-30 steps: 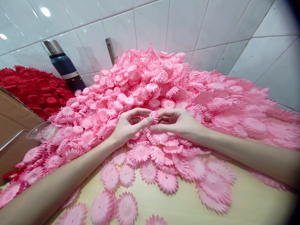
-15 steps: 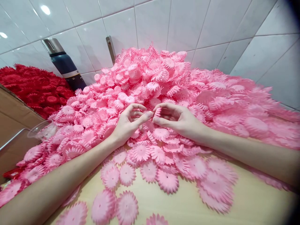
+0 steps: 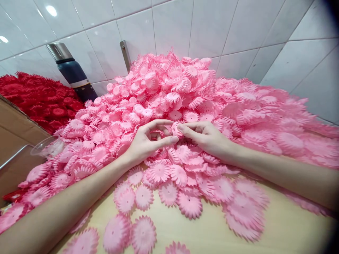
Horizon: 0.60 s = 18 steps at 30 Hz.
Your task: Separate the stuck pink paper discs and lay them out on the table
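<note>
Between my two hands is a small pink paper flower disc (image 3: pixel 177 129) with a notched edge, tilted and partly curled. My right hand (image 3: pixel 209 137) pinches its right side between thumb and forefinger. My left hand (image 3: pixel 150 139) curves round the other side, its forefinger at the upper edge and its thumb at the lower edge; its other fingers are bent behind. Just beyond and beneath both hands rises a large heap of similar pink flower discs (image 3: pixel 174 84).
Loose pink discs lie on the pale yellow tabletop (image 3: pixel 212 233). At the left are red flower pieces (image 3: pixel 39 102), a dark blue bottle (image 3: pixel 75 76), a cardboard box (image 3: pixel 21 123) and a clear plastic cup (image 3: pixel 49 146). White wall tiles (image 3: pixel 206 28) stand behind the heap.
The pink disc has turned to show more of its face. My right thumb has moved up onto it, and my left thumb and forefinger have spread further apart.
</note>
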Each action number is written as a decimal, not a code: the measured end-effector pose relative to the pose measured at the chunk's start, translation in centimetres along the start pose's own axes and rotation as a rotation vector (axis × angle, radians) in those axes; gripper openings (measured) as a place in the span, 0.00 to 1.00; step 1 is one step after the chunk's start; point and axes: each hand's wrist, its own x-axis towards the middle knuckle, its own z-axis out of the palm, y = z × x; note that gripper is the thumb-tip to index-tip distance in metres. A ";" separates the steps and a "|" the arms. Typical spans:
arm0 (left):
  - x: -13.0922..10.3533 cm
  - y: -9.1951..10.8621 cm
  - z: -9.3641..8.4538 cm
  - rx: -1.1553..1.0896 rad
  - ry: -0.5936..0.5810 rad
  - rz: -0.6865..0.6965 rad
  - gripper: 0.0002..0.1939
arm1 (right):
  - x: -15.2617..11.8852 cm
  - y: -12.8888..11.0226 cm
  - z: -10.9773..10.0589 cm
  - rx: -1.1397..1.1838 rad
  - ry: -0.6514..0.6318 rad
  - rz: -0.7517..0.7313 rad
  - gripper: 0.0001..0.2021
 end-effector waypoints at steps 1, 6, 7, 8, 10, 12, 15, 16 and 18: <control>0.0 0.0 -0.1 0.011 -0.006 -0.002 0.22 | 0.0 -0.1 0.0 -0.005 -0.012 0.001 0.16; -0.1 -0.3 -0.2 0.065 -0.012 -0.017 0.24 | -0.1 -0.4 -0.1 -0.004 -0.068 0.018 0.14; -0.2 -0.3 -0.3 0.076 -0.014 -0.011 0.25 | -0.1 -0.4 -0.1 0.002 -0.073 0.021 0.13; -0.2 -0.3 -0.3 0.088 -0.015 0.000 0.25 | -0.1 -0.4 -0.1 0.011 -0.077 0.021 0.12; -0.2 -0.2 -0.3 0.118 -0.022 0.019 0.25 | -0.1 -0.4 -0.1 0.031 -0.083 0.016 0.11; -0.1 -0.1 -0.3 0.145 -0.043 0.031 0.25 | -0.1 -0.3 -0.1 0.027 -0.091 0.014 0.11; 0.0 0.1 -0.3 0.159 -0.051 0.050 0.20 | 0.0 -0.1 -0.2 0.044 -0.094 0.024 0.15; 0.0 0.2 -0.3 0.157 -0.042 0.060 0.17 | 0.0 0.0 -0.1 0.069 -0.088 0.036 0.18; 0.1 0.3 -0.2 0.153 -0.024 0.071 0.11 | 0.0 0.2 -0.1 0.117 -0.071 0.064 0.22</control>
